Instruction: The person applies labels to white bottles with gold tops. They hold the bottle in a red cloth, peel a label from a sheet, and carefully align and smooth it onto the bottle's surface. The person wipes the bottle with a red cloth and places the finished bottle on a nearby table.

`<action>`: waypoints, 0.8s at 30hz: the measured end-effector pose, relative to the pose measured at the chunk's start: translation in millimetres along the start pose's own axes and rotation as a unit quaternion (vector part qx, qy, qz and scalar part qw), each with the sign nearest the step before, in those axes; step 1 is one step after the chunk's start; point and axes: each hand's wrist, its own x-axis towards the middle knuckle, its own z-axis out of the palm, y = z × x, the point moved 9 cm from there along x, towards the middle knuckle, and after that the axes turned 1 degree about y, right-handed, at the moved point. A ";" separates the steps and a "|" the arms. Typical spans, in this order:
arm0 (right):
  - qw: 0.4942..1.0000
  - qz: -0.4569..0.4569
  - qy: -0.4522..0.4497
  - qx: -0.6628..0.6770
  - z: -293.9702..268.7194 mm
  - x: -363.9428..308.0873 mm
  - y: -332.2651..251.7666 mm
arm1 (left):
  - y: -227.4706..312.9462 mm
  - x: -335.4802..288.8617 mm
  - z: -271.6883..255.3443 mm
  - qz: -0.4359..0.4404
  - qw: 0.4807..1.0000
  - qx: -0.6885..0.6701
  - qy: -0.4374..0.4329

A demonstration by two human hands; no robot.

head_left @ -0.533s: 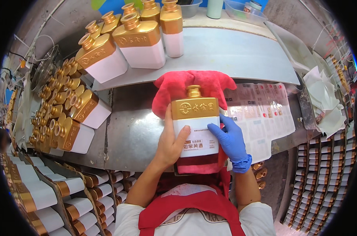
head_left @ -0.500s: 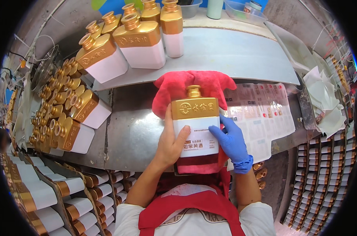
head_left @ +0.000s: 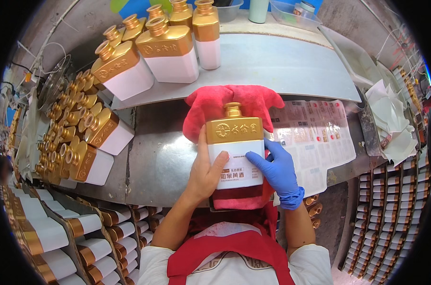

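A flat white bottle (head_left: 240, 159) with a gold shoulder and an uncapped-looking neck lies face up before me, its neck pointing away. My bare left hand (head_left: 203, 168) wraps its left side, thumb pressed on the white front. On the other side my right hand (head_left: 277, 172), in a blue glove, grips the edge with its thumb on the printed front. Under the bottle is a red cloth (head_left: 210, 107), bunched behind the neck and showing again below the base. A sheet of printed labels or decals (head_left: 315, 126) lies right of the cloth.
Several gold-and-white bottles (head_left: 170, 57) stand on a pale board (head_left: 277, 59) at the back. More bottles (head_left: 94, 164) crowd the metal table's left side. Racks of bottles (head_left: 386, 213) flank me below. Crumpled white paper (head_left: 386, 118) sits at the right.
My right thumb has slid slightly left across the bottle's front. The bottle and my left hand have hardly moved.
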 end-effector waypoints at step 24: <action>0.830 0.248 -0.005 0.501 -42.3 -4.6 113.9 | -13.2 -7.9 -10.7 -0.042 0.988 -0.099 -0.109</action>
